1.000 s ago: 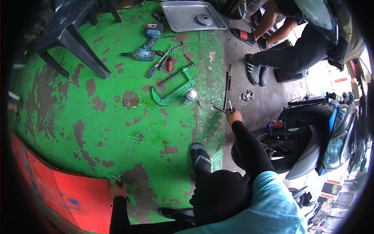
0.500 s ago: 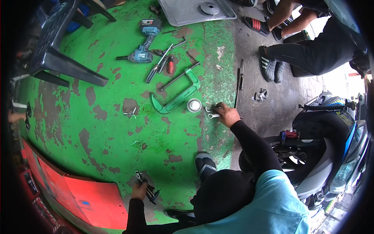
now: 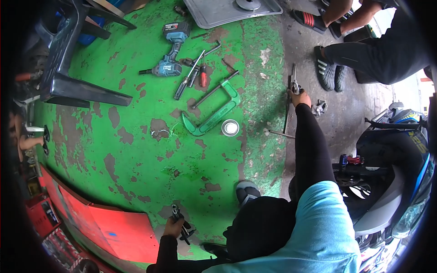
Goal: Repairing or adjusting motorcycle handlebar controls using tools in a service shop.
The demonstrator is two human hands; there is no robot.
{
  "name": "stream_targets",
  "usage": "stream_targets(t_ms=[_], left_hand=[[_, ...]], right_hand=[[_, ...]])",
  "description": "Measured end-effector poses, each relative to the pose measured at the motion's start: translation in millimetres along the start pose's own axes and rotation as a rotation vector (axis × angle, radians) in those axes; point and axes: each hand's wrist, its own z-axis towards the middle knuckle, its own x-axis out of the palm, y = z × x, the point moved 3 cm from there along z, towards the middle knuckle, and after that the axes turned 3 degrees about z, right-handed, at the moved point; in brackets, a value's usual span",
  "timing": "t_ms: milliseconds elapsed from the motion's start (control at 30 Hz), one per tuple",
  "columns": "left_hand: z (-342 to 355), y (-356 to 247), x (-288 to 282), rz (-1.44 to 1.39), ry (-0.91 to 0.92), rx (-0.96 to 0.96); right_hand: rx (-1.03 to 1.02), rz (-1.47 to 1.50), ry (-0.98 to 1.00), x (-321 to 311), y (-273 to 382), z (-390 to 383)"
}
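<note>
My right hand [image 3: 299, 97] reaches forward over the grey concrete, closed on metal tools [image 3: 296, 85] that look like wrenches, beside a long thin dark tool [image 3: 286, 120] lying on the floor. My left hand [image 3: 173, 225] is low, beside a red metal panel, gripping a bundle of metal hand tools [image 3: 184, 230] whose exact kinds I cannot make out. A green C-clamp [image 3: 208, 119], a spray can [image 3: 230, 128], a red-handled screwdriver [image 3: 203, 77] and a teal cordless drill [image 3: 167, 68] lie on the worn green floor. A short metal bar [image 3: 281, 134] lies right of the can.
A plastic chair [image 3: 86, 91] is top left, a metal tray [image 3: 214, 18] at the top. Another person's feet [image 3: 327, 74] and legs are top right; another hand [image 3: 28, 142] shows at the left edge. A motorcycle [image 3: 389, 173] stands right. The red panel [image 3: 118, 227] is bottom left.
My right hand has moved forward and right, away from the spray can, with tools in it. My left hand has shifted right from the red panel's edge, still holding tools.
</note>
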Motion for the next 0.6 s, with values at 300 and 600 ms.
stream_targets(t_ms=[300, 600], left_hand=[[-5.5, 3.9, -9.9, -0.065, -0.073, 0.046], [11.2, 29.1, 10.9, -0.157, -0.011, 0.087]], right_hand=[[0.023, -0.007, 0.381, 6.6, -53.3, -15.4], [0.064, 0.018, 0.348, 13.0, -76.3, -53.8]])
